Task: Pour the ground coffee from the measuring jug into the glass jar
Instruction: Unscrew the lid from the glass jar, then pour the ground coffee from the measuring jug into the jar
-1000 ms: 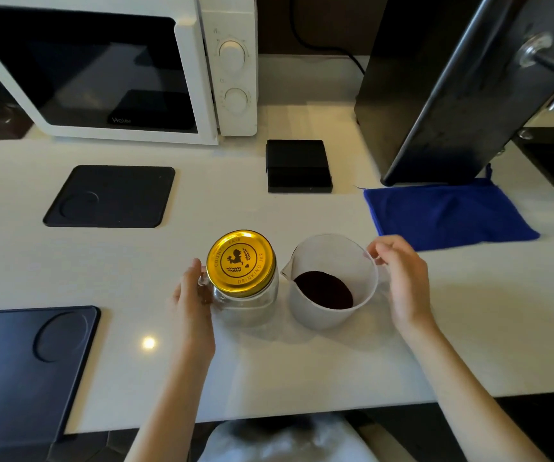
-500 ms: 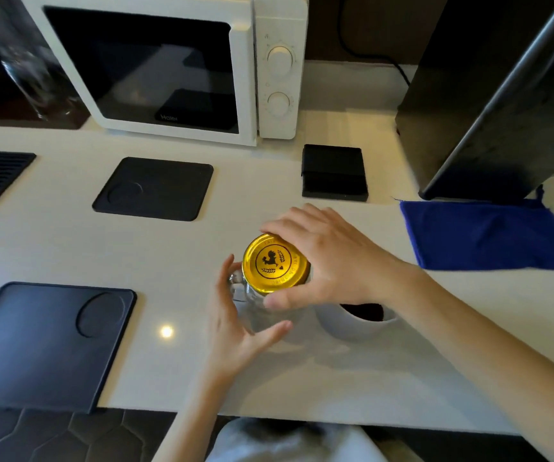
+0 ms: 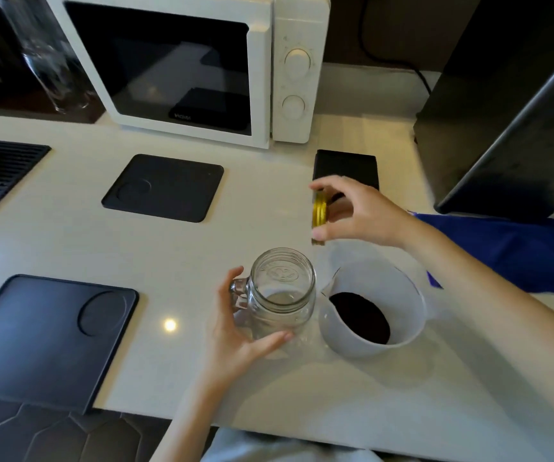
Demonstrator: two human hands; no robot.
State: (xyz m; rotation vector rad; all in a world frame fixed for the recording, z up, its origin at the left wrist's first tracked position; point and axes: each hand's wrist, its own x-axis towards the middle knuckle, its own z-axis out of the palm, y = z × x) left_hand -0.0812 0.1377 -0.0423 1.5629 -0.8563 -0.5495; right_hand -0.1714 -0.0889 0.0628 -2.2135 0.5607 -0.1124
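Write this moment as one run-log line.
left hand: steadies glass jar | right hand: holds gold lid off | measuring jug: coffee unpoured

Open jar [image 3: 282, 288] beside coffee-filled jug [image 3: 374, 315]

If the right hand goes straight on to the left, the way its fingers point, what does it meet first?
Probably nothing near: the right hand, holding the gold lid, points over bare counter. The black mat lies slightly farther back; height is unclear.
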